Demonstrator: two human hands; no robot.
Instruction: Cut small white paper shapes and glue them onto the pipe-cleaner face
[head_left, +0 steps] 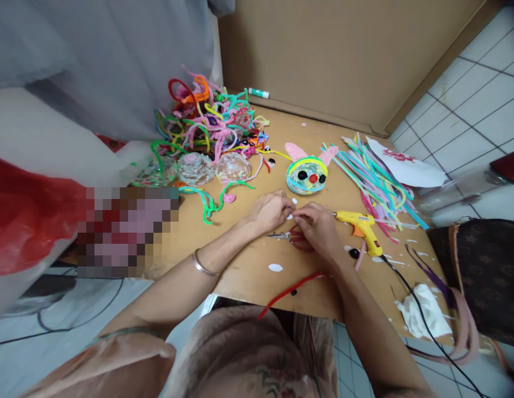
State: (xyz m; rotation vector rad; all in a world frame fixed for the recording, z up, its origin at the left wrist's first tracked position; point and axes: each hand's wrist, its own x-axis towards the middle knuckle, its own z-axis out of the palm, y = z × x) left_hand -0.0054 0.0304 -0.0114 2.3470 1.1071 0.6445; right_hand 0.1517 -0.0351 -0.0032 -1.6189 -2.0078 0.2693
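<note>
Head view shows me the left hand and right hand close together over the desk, fingers curled inward, gripping what I cannot tell, while the scissors lie just nearer, lengthwise left-right, blades pointing left, presumably kept within quick reach.

- Left hand and right hand meet above the table.
- Just beyond them sits the eared ball figure.
- Scissors lie right below them, partly covered by the right hand.
- Off to their left, farther back, there's the craft pile.
- To their right, the glue gun; behind it, loose pipe cleaners.
</note>
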